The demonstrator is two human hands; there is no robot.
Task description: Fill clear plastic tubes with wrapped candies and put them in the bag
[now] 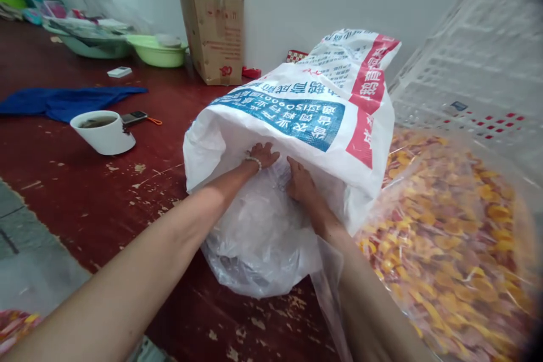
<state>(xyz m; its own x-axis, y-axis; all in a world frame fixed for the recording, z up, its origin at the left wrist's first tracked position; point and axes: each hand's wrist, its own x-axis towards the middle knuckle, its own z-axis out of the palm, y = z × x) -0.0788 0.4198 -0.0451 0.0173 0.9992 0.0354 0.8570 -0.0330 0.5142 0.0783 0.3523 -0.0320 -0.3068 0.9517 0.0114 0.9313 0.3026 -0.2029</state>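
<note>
Forearms fill the bottom of the shot, both reaching into the mouth of a white woven sack (305,119) lying on its side on the red floor (85,192). Right arm is partly behind a clear bag of orange and red pieces (449,237) at the near right, and that bag's far edge just blurs out at the frame border, so no idea how big it really is.

Left hand (263,155), with a bead bracelet on the wrist, is curled over the sack's lip where the clear plastic liner (258,237) bunches out; fingertips disappear under the fold, so I can't tell whether it's really pinching the liner or only pressing on it. Right hand (299,181) lies just beside it, fingers spread flat on the liner, tips tucked under the sack edge too.

Further back on the left: a white cup (104,131) with dark liquid, a phone (134,117) just beside it, a blue cloth (63,100). Past that a green basin (158,51) and a cardboard box (214,20) against the wall. A white plastic crate (475,62) leans in at the right, cut off by the frame
</note>
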